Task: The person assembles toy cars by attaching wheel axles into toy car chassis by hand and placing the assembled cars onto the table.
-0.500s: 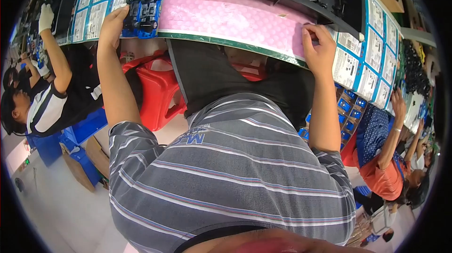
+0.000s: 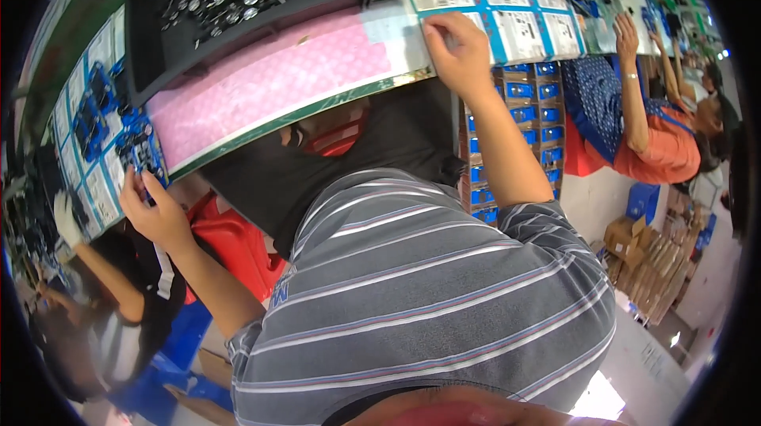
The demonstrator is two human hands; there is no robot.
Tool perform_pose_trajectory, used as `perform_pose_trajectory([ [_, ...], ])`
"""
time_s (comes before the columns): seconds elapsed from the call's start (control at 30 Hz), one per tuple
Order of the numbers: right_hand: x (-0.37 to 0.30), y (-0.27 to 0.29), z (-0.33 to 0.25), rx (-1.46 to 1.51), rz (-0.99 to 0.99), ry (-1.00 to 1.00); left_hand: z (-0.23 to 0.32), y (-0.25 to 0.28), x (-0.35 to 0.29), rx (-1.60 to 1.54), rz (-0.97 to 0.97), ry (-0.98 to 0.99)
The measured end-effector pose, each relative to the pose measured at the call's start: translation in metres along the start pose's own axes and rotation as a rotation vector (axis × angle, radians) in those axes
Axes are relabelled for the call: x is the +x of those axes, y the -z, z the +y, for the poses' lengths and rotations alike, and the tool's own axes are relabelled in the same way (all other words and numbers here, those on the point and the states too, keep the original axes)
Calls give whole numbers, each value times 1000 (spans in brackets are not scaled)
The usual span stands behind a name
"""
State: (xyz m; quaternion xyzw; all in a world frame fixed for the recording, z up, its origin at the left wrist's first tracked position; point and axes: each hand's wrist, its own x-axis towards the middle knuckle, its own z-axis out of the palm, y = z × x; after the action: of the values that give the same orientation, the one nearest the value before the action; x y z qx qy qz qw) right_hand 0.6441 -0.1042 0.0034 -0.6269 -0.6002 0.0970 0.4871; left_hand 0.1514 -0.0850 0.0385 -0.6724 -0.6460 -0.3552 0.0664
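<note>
At the table's left end, my left hand [image 2: 156, 210] is just by the near edge of a blue-and-black toy car chassis [image 2: 140, 149]. Its fingers are apart, and whether a fingertip touches the chassis is unclear. More blue chassis [image 2: 93, 121] lie beyond it. My right hand [image 2: 461, 52] rests at the table's near edge, beside printed sheets [image 2: 519, 34]. Its thumb and forefinger curl together, leaving a gap behind the tips; anything between the tips is too small to make out.
A black tray [image 2: 170, 73] of small shiny metal-and-black parts stands behind the pink mat [image 2: 277, 65]. Below the table on the right is a divided box [image 2: 515, 113] of blue pieces. A red stool [image 2: 230, 240] is at lower left. People work on both sides, one wearing a white glove [image 2: 65, 218].
My view has swung to the right, so the tray and chassis appear further left. My left hand has come off the chassis it gripped, to its near edge. My right hand keeps its curled shape.
</note>
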Motion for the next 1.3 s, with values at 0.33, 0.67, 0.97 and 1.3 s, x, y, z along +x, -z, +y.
perform_pose_trajectory([
  [0.33,85,240,205,-1068,269,-120,100,-84,-28,-529,-422,-37],
  [0.67,100,262,224,-1333,-37,-265,119,-101,-32,-376,-342,-81],
  [0.97,66,197,133,-512,213,-133,144,-90,-32,-642,-411,-42],
  [1.3,-12,-13,-112,-38,-524,123,201,-111,-62,-1627,-917,345],
])
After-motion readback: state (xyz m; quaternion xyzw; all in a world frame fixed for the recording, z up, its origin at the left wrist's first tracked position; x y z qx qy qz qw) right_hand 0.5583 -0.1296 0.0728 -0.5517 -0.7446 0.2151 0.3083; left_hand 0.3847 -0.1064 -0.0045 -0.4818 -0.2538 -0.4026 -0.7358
